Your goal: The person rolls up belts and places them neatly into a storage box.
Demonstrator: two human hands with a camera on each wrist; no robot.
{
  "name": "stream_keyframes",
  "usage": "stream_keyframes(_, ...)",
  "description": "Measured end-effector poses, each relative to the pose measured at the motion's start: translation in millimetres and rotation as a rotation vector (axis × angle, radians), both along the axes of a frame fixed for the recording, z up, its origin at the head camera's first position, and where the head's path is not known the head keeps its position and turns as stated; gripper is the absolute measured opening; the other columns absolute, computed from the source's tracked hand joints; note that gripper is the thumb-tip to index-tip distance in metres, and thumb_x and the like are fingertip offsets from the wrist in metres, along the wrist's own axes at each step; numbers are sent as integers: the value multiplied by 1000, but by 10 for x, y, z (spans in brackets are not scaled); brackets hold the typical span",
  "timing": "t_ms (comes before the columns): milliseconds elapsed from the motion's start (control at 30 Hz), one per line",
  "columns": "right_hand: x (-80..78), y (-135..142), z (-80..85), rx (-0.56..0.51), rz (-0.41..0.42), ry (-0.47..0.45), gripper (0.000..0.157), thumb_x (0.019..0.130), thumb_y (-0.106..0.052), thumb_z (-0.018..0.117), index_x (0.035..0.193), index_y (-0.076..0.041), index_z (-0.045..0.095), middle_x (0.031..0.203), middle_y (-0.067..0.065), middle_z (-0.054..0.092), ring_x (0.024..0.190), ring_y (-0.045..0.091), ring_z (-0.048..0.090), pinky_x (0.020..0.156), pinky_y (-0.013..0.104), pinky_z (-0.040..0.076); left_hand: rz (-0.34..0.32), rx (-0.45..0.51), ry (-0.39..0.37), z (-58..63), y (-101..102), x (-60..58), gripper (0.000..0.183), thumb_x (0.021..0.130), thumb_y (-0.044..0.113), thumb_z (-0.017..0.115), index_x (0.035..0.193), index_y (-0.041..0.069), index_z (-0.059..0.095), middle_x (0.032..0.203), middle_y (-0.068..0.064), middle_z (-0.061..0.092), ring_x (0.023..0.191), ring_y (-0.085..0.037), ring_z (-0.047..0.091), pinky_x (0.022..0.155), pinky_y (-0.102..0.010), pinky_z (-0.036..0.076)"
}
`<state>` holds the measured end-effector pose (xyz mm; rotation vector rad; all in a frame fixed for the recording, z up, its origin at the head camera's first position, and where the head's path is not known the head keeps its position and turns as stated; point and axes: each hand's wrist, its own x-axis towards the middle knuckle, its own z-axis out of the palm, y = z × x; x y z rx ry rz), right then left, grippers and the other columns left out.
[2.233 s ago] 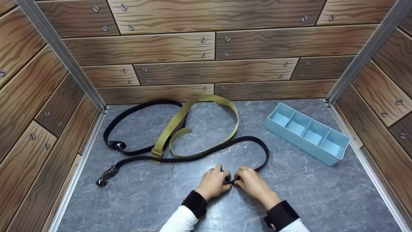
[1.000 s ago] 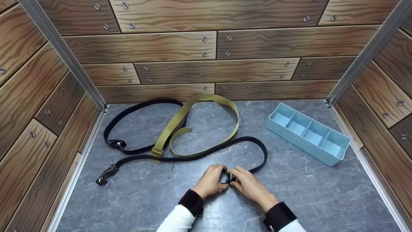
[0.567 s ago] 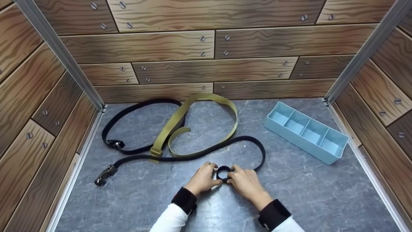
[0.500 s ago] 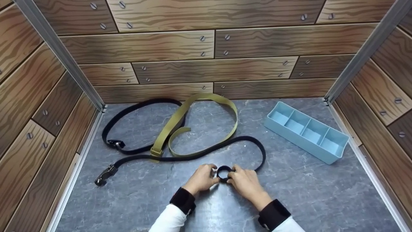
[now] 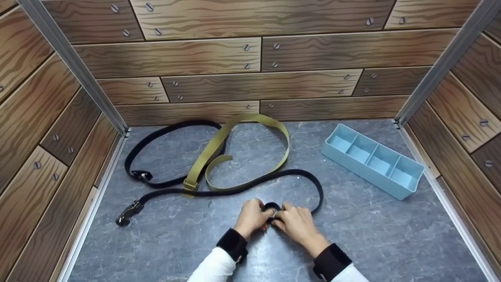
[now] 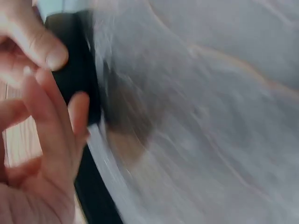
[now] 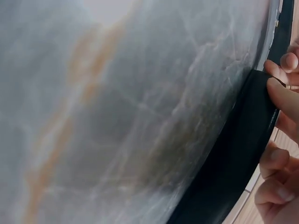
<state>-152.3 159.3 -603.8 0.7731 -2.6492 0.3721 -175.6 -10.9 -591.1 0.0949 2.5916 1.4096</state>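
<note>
A black belt [image 5: 231, 192] lies across the grey surface, its dark metal buckle [image 5: 129, 214] at the left. From there it bends round on the right, and its other end forms a small rolled loop [image 5: 271, 205] between the hands. My left hand [image 5: 251, 216] grips the loop from the left, thumb on its near side. From the right, my right hand [image 5: 298, 224] pinches the same loop. In the left wrist view the dark band [image 6: 74, 56] runs past fingertips of both hands. In the right wrist view a thumb presses the strap [image 7: 238, 135].
An olive belt [image 5: 211, 150] with a small buckle curls behind, overlapping a second black belt [image 5: 168, 128] at the back left. A light blue box with compartments [image 5: 362, 170] stands at the right. Wood-patterned walls [image 5: 211, 88] enclose the surface.
The black belt's end has become a visible small loop between my hands. My left hand drew slightly away to the left, then came back onto it. The belt's right bend shifted a little.
</note>
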Motion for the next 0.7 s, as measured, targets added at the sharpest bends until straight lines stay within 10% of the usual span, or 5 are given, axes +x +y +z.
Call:
stream_keyframes(167, 23, 29, -15, -32, 28, -26, 19, 78, -35, 80, 82, -17, 74, 82, -2, 57, 58, 18, 57, 49, 34, 46, 14, -170, 79, 18, 65, -27, 22, 73, 7, 77, 71, 5, 55, 60, -3, 57, 44, -11, 56, 49, -23, 48)
stream_keyframes(467, 8, 195, 118, 129, 129, -146, 33, 79, -35, 80, 106, -18, 74, 98, 2, 61, 80, 20, 59, 57, 36, 49, -65, -240, -8, 124, 101, -139, 23, 66, -1, 80, 73, 4, 59, 68, -5, 59, 50, -17, 59, 45, -23, 48)
stream_keyframes(700, -10, 169, 75, 103, 109, -114, 20, 81, -38, 76, 87, -19, 75, 83, -1, 58, 72, 18, 57, 54, 36, 46, -130, -332, 109, 123, 81, -140, 7, 71, 2, 76, 69, 5, 69, 63, -4, 64, 57, -18, 62, 53, -23, 49)
